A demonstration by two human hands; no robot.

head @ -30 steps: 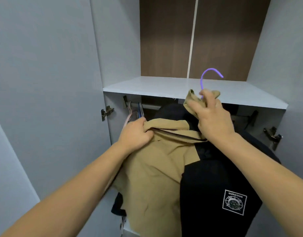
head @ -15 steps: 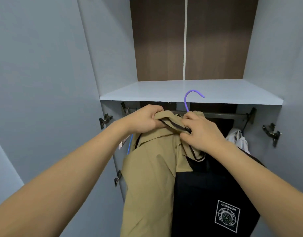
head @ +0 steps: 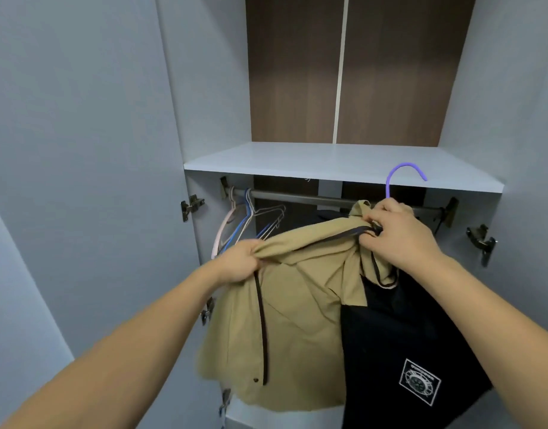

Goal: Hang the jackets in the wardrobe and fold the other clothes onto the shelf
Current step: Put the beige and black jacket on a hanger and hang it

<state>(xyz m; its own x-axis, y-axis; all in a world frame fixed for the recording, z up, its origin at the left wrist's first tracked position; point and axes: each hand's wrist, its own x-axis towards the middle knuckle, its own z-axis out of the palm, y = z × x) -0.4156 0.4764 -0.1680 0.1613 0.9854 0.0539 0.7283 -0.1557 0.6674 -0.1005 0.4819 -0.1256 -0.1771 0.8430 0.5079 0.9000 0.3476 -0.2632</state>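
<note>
The left hand bunches the jacket's left shoulder; the right hand pinches its collar at the hanger, whose body is hidden in fabric. The jacket hangs before the rail, below the shelf. Its hem is partly cut off.

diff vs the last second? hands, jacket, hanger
The left hand slid from the collar out to the jacket's left shoulder edge, pulling the hands apart and spreading the fabric. The right hand shifted right along with the purple hanger, whose hook is not on the rail. Unchanged: both hands grip the jacket, the spare hangers hang at the rail's left end, and the shelf is bare.
</note>
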